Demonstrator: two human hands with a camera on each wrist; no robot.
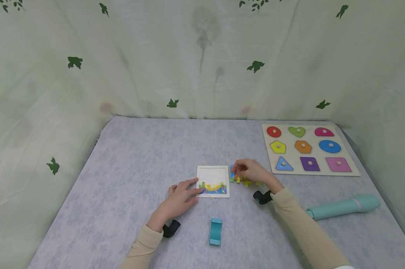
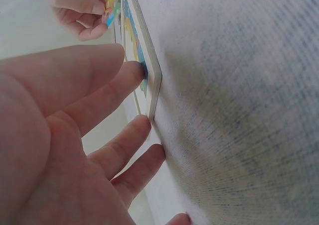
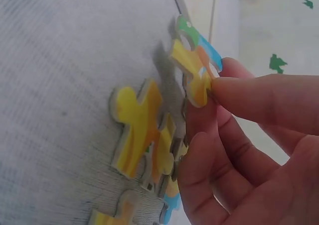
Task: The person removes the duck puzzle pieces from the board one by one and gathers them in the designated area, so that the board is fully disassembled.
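Observation:
A small white-framed jigsaw tray (image 1: 213,174) lies flat on the table, its bottom rows filled with yellow, blue and green pieces. My left hand (image 1: 179,198) spreads over its left side; in the left wrist view one fingertip presses on the assembled part while others touch the frame's edge. To the tray's right, my right hand (image 1: 253,171) pinches a jigsaw piece (image 3: 199,88) in yellow, green and blue between thumb and fingers, raised off the cloth. Loose yellow jigsaw pieces (image 3: 137,130) lie beneath and beside that hand, some overlapping and partly hidden by the fingers.
A wooden shape board (image 1: 289,158) with colourful knobbed shapes lies at the back right. Near my right forearm is a teal cylindrical object (image 1: 343,207). A teal bracket-like piece (image 1: 215,231) lies in front of the tray. A patterned curtain (image 1: 205,74) hangs behind the table.

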